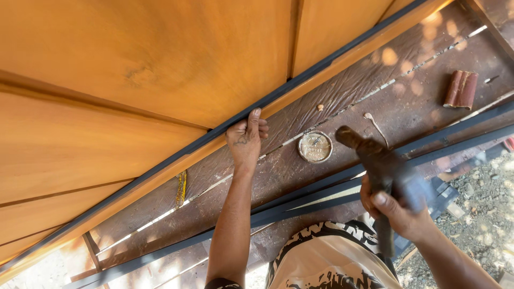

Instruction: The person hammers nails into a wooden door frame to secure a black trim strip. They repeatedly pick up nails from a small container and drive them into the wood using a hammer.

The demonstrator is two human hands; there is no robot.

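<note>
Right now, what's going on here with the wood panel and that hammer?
A person is working at a large orange wooden panel edged with a dark strip. Their left hand grips the panel's edge, fingers curled over the strip. Their right hand holds a hammer raised above the brown workbench. On the bench sit a small round tin and a ribbed reddish block, both apart from the hands. Dark metal bars lie along the bench's near side.

Brown worn workbench [332, 101] runs across the frame; a round tin [315, 146] sits center, a ridged brown roll [461, 89] upper right.
</note>
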